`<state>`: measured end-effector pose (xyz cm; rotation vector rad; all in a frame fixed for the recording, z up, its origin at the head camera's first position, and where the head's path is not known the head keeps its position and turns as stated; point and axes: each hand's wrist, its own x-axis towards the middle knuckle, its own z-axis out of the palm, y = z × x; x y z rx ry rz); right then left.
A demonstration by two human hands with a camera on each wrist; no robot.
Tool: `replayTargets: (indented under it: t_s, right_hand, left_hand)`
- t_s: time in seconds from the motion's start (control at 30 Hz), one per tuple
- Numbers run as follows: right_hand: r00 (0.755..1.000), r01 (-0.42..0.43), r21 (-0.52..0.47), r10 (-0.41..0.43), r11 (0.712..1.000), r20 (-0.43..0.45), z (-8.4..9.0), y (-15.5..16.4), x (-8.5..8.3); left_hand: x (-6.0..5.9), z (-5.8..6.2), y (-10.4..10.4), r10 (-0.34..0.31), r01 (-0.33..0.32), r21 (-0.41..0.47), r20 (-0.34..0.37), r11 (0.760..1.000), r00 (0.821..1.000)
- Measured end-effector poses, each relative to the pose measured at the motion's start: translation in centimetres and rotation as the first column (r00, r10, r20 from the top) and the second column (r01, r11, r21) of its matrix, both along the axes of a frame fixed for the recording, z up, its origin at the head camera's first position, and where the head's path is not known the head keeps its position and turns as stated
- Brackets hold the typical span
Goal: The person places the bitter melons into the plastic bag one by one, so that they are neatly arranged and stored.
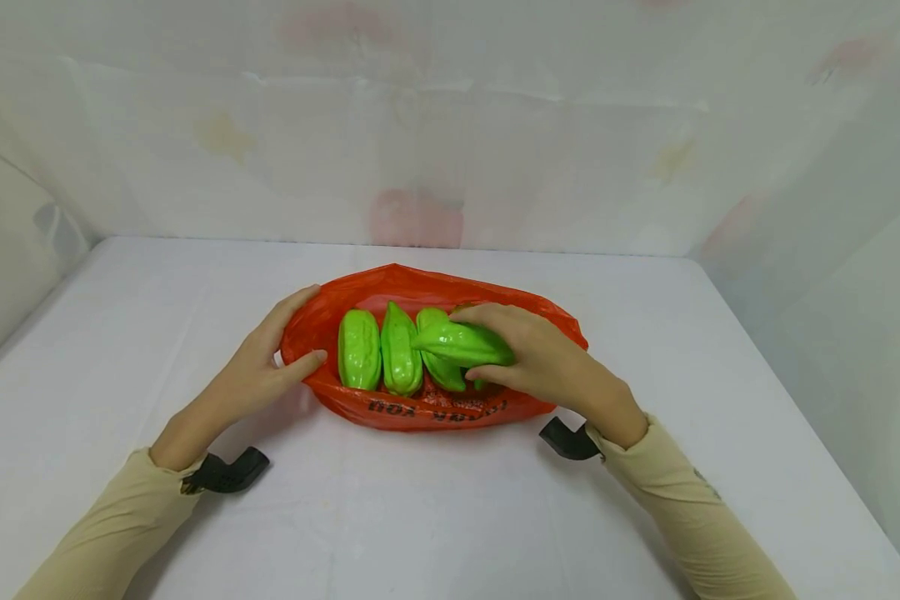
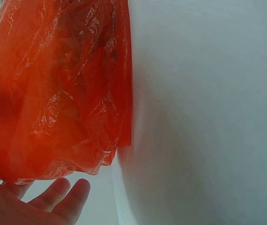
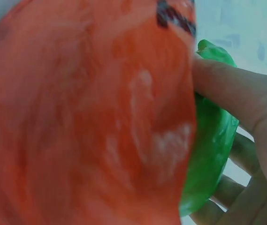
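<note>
My right hand (image 1: 543, 354) grips a glossy green star fruit (image 1: 465, 343) at the mouth of a red plastic bag (image 1: 420, 287). In the right wrist view, the thumb lies across the star fruit (image 3: 206, 154), with fingers behind it and the bag (image 3: 91, 117) covering part of it. At the bag's left rim, my left hand (image 1: 251, 367) has thumb and fingers spread, the thumb over the rim. Seen from the left wrist, some fingers (image 2: 74, 199) extend beyond the bag (image 2: 53, 108). Several more star fruits (image 1: 360, 350) lie in the bag, some partly hidden by the held one.
A white-covered table (image 1: 420, 517) carries the bag near its middle. Behind it hangs a pale patterned curtain (image 1: 540, 167). Black mounts (image 1: 228, 473) jut from both wrists. Dark lettering (image 1: 438, 411) marks the bag's front.
</note>
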<state>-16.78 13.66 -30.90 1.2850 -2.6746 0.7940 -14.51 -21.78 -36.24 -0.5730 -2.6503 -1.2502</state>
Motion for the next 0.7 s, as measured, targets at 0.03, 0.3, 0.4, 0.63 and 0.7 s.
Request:
replayTargets:
  t_s: [0.03,0.3,0.4,0.63,0.7]
  right_hand:
    - [1.0,-0.003,0.009,0.003,1.0,0.004,-0.04,-0.13,0.06]
    - [0.997,-0.031,0.084,0.026,0.996,0.071,-0.16,-0.71,0.39]
    - [0.994,-0.045,0.114,0.034,0.992,0.1,-0.3,-0.7,0.4]
    - [0.993,-0.069,0.16,0.052,0.985,0.103,-0.33,-0.69,0.57]
    - [0.993,-0.079,0.171,0.062,0.982,0.104,-0.33,-0.71,0.6]
  left_hand:
    - [-0.01,-0.02,-0.02,-0.001,0.001,-0.001,-0.007,1.0,1.0]
    - [-0.08,-0.08,-0.06,-0.004,0.004,-0.01,-0.037,1.0,0.999]
    - [-0.06,-0.06,-0.04,-0.003,0.003,-0.01,-0.033,1.0,0.999]
    - [-0.03,-0.09,-0.07,-0.003,0.002,-0.011,-0.023,1.0,1.0]
    - [-0.01,-0.09,-0.05,0.0,0.0,-0.011,-0.016,1.0,1.0]
